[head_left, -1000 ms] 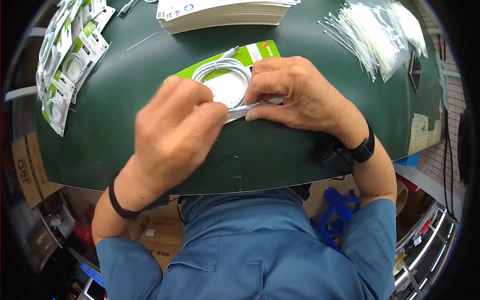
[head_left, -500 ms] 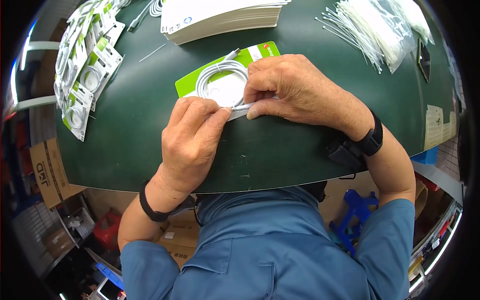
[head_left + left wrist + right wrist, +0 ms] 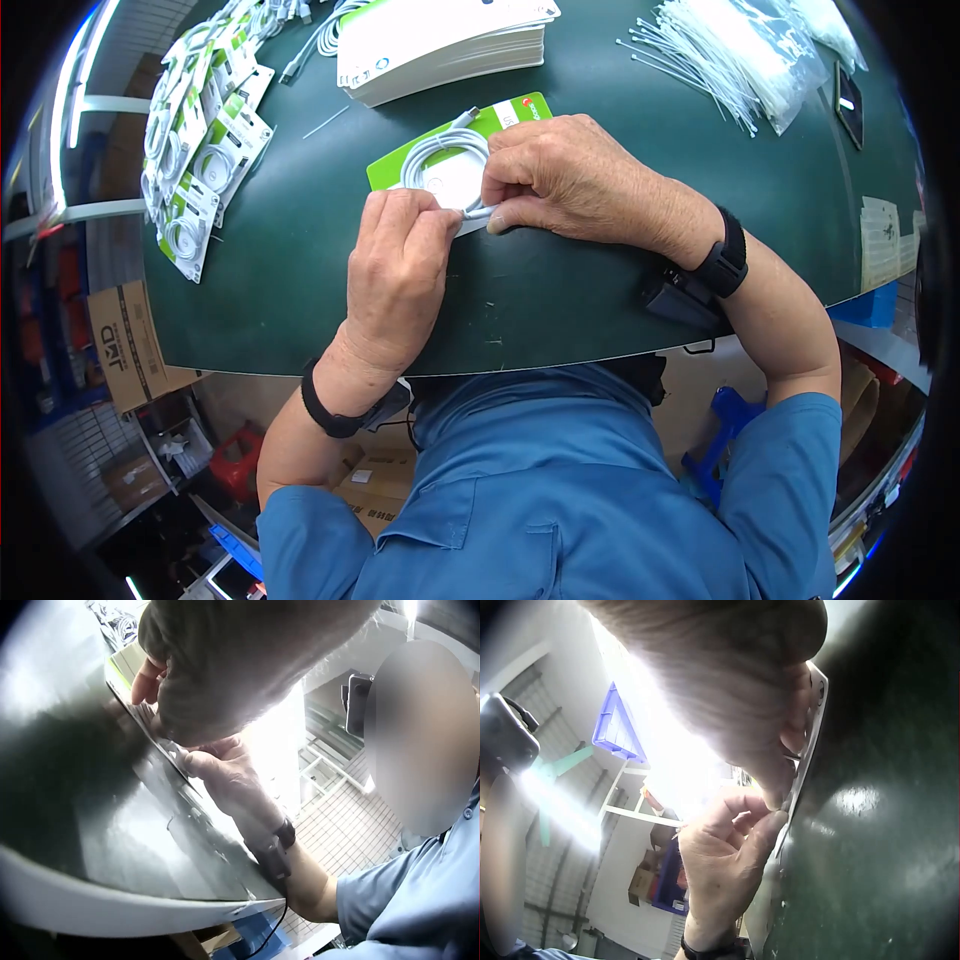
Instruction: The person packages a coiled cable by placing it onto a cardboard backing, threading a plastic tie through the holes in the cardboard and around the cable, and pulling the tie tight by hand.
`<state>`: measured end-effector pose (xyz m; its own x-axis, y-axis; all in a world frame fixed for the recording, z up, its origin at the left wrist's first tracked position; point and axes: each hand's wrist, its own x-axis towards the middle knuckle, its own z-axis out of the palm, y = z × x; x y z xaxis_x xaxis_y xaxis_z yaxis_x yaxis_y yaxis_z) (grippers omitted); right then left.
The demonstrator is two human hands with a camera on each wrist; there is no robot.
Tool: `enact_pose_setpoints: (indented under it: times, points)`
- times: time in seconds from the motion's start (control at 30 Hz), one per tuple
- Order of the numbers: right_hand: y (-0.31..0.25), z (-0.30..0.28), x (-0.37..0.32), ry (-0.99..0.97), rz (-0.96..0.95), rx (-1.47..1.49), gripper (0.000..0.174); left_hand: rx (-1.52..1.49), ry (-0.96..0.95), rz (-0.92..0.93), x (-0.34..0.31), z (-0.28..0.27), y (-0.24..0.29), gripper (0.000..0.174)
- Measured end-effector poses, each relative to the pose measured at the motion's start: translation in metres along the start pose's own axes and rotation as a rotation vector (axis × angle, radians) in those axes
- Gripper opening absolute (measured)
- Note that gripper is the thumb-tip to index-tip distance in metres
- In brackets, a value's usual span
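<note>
A green and white packaging card (image 3: 395,168) lies on the dark green table, bearing a coiled white USB cable (image 3: 425,147) with one plug (image 3: 465,117) at its far side. My left hand (image 3: 398,268) pinches the cable at the card's near edge between thumb and forefinger. Beside it, my right hand (image 3: 575,185) grips the cable and the card's near right part, fingers curled and thumb at the near edge. The fingertips of both hands nearly meet and hide the piece between them. In the right wrist view the card (image 3: 810,742) appears edge-on under the fingers.
At the back stands a stack of cards (image 3: 450,75). Several carded cables (image 3: 215,165) are heaped on the left. White cable ties (image 3: 715,65) spill from a plastic bag at the back right, near a phone (image 3: 848,105). One loose tie (image 3: 326,121) lies back left.
The left hand, blurred and raised off the card a second ago, has come in to the card's near edge and pinches the cable there. The right hand keeps its grip. The head view has shifted.
</note>
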<state>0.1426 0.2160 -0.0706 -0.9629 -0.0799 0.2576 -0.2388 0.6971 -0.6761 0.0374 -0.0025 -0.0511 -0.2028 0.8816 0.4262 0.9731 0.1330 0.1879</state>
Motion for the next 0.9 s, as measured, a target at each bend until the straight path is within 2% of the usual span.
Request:
enact_pose_setpoints:
  times: [0.2,0.43,0.47,0.57,0.6,0.7,0.87,0.9]
  points:
    - [-0.004,-0.003,0.0,-0.015,0.042,0.026,0.02,0.088,-0.081,0.11,0.013,-0.003,-0.009,0.011]
    - [-0.006,-0.007,0.002,-0.048,0.1,0.081,0.017,0.22,-0.307,0.413,0.028,-0.009,-0.027,0.013]
    - [-0.005,-0.006,0.002,-0.048,0.102,0.082,0.017,0.218,-0.308,0.414,0.03,-0.011,-0.027,0.013]
    - [-0.002,-0.002,0.001,0.007,0.047,0.08,0.016,0.263,-0.377,0.592,0.036,-0.019,-0.028,0.012]
    - [-0.001,-0.001,0.0,0.005,0.051,0.082,0.016,0.257,-0.379,0.591,0.038,-0.02,-0.029,0.012]
    - [-0.001,-0.001,0.0,0.029,0.007,0.05,0.014,0.243,-0.425,0.74,0.042,-0.024,-0.033,0.009]
    - [-0.005,-0.004,0.0,0.003,-0.07,-0.08,0.017,0.235,-0.47,0.833,0.046,-0.025,-0.039,0.01]
    - [-0.008,-0.008,0.002,-0.034,0.028,0.011,0.018,0.214,-0.47,0.808,0.046,-0.027,-0.04,0.011]
